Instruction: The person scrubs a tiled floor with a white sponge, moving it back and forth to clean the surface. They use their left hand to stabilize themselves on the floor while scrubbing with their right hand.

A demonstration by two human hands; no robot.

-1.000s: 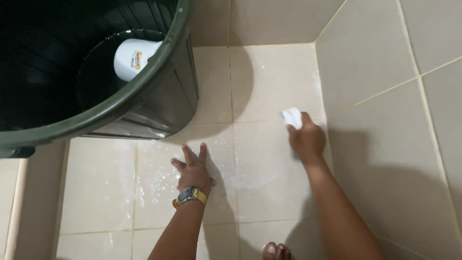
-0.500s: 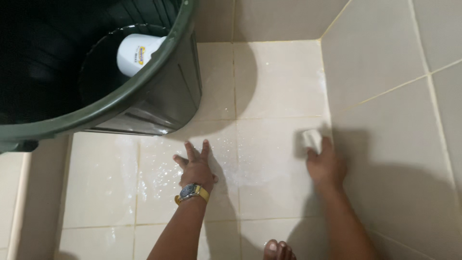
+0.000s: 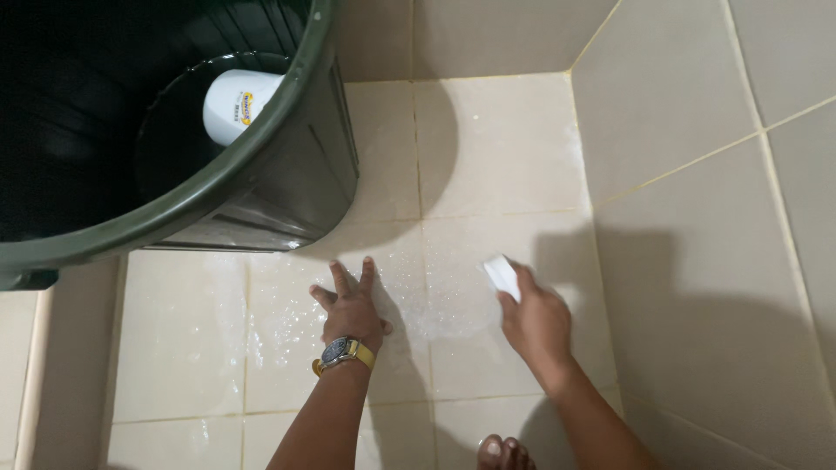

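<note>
The dark green tub (image 3: 174, 209) stands at the upper left as it did 1 second ago, with the white container (image 3: 237, 103) floating in its water. Just right of it, the left hand (image 3: 353, 312) has stayed where it was, fingers spread and palm flat on the wet, soapy floor tiles (image 3: 496, 148), wrist bent back under a yellow-strapped watch (image 3: 341, 352), apparently propping the body. The right hand (image 3: 538, 324) has moved: over the last second it has pulled the white sponge (image 3: 502, 277) away from the wall tiles (image 3: 697, 261) and back toward the suds at the middle, so the scrubbing seems to be working across this patch. It grips the sponge in curled fingers, arm reaching forward, sponge pressed to the floor.
</note>
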